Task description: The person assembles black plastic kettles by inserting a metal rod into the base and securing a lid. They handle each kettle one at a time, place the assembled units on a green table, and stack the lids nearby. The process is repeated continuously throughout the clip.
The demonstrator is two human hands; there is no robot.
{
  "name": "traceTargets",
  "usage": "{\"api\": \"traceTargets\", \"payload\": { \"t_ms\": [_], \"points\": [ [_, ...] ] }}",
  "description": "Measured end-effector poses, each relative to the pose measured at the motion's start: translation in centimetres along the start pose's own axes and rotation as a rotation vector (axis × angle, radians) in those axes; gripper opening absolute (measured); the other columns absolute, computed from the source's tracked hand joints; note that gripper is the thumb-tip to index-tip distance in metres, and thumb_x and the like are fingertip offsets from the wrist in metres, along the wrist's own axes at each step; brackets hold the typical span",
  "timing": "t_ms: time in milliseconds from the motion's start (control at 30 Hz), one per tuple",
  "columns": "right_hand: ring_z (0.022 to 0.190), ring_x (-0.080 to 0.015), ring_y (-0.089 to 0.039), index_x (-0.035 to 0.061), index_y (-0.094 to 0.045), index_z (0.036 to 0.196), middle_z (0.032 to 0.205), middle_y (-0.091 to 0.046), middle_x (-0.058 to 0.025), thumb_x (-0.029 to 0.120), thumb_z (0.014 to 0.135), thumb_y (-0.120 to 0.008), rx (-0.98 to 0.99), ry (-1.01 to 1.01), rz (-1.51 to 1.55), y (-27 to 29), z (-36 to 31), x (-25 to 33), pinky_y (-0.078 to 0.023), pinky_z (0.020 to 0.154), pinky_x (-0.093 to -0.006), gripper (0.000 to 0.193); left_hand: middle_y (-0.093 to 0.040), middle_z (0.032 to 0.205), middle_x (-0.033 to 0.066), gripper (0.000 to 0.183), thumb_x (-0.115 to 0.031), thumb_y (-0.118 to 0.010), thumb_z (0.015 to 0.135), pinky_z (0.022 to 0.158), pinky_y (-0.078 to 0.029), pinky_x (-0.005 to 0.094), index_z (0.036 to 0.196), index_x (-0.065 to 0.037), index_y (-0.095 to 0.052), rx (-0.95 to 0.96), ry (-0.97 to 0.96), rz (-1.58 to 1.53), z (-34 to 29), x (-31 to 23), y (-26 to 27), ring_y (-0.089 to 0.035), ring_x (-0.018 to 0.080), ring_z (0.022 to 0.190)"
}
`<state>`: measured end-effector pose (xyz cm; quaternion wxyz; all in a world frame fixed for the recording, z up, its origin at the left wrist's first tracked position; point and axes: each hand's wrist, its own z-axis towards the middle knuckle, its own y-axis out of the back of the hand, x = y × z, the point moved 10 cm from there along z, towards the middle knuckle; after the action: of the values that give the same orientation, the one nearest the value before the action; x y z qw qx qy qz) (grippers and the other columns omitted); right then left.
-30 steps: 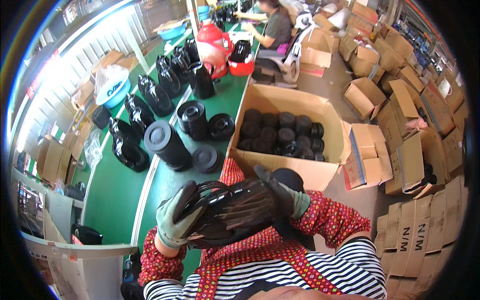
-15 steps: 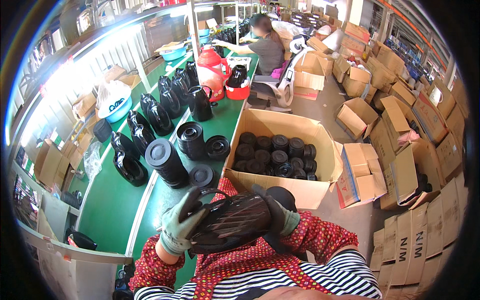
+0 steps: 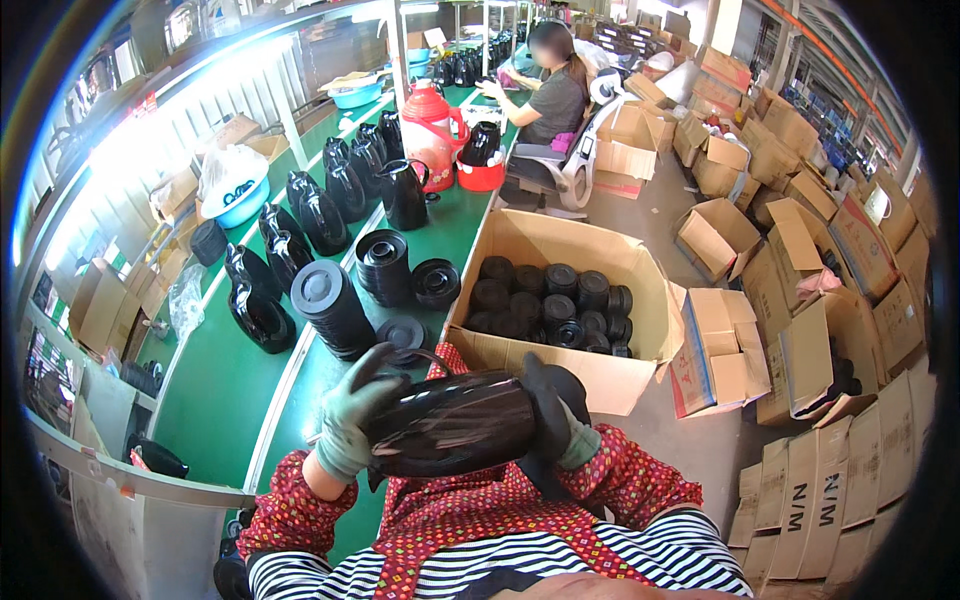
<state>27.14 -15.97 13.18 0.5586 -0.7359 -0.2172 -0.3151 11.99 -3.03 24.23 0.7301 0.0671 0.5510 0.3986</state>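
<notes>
A glossy black jug (image 3: 455,428) lies sideways between my gloved hands, in front of my red patterned apron. My left hand (image 3: 352,418) wraps round its left end, close to the curved handle. At the other end my right hand (image 3: 562,425) grips the jug, with a round black part showing beside the fingers. Just beyond the left hand, a flat black disc (image 3: 401,334) lies on the green worktop (image 3: 300,425). Behind it stand a tall stack of black discs (image 3: 328,300) and a stack of black rings (image 3: 383,268).
Several black jugs (image 3: 262,316) line the worktop at left, near a red flask (image 3: 428,135). An open carton (image 3: 590,385) of black round parts stands to the right. A co-worker (image 3: 555,95) sits farther along the line. Cardboard boxes (image 3: 720,340) crowd the right side.
The jug and both hands have shifted slightly left and up, and the jug lies more level. Both hands keep their hold. The co-worker's arm has moved, and the whole view has shifted slightly.
</notes>
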Motion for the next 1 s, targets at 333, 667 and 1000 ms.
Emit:
{"api": "traceTargets", "payload": {
  "t_ms": [333,667,1000],
  "points": [
    [0.150,-0.0323,-0.044,0.0053,-0.033,0.164,0.168,-0.036,-0.0181,0.049,0.112,-0.045,0.071,0.499,-0.191,-0.4,-0.3,3.7,-0.039,0.124,-0.0486,0.070,-0.071,0.131,0.0183,0.045,-0.036,-0.065,0.106,0.103,-0.059,0.0431,0.132,0.001,-0.069,-0.245,0.453,-1.272,-2.5,8.8,-4.1,-0.071,0.0302,0.117],
    [0.155,-0.0333,-0.035,0.0011,-0.033,0.165,0.168,-0.034,-0.0207,0.058,0.103,-0.059,0.121,0.468,-0.451,-1.0,-0.4,1.9,-0.029,0.126,-0.0454,0.088,-0.061,0.149,0.0161,0.048,-0.028,-0.060,0.108,0.112,-0.052,0.0429,0.149,-0.003,-0.057,-0.044,0.401,-1.005,-8.5,15.9,-7.0,-0.063,0.0290,0.132],
    [0.144,-0.0523,-0.041,0.0103,-0.063,0.145,0.156,-0.044,-0.0290,0.051,0.070,-0.092,0.536,0.976,-1.234,-10.2,-3.7,6.9,-0.035,0.118,-0.0627,0.090,-0.060,0.149,0.0141,0.052,-0.020,-0.070,0.104,0.111,-0.053,0.0407,0.151,-0.005,-0.054,0.029,0.384,-1.051,-7.7,9.2,-11.4,-0.061,0.0248,0.133]
  ]
}}
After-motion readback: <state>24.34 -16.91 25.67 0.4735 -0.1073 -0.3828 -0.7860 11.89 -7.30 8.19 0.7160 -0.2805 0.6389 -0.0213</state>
